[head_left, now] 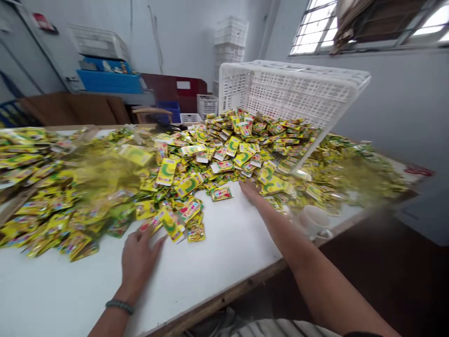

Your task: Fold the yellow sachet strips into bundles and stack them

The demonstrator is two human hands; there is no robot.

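Note:
My left hand [138,255], a beaded bracelet on its wrist, rests at the near edge of a loose cluster of small yellow packets [170,223]. Its thumb is spread from its fingers, and the fingertips touch the cluster. Farther forward, my right hand [249,191] reaches to the foot of the big pile of yellow packets and small boxes [233,146]. Its fingers are stretched out low over the white table, partly hidden. One red-and-yellow packet [221,194] lies just left of it.
A white plastic crate [294,89] lies tipped on its side behind the pile. Several more packets [52,210] spread across the left of the table [196,281]. To the right of my forearm stands a whitish cup [313,220]. The table's wooden edge [224,299] runs in front of me.

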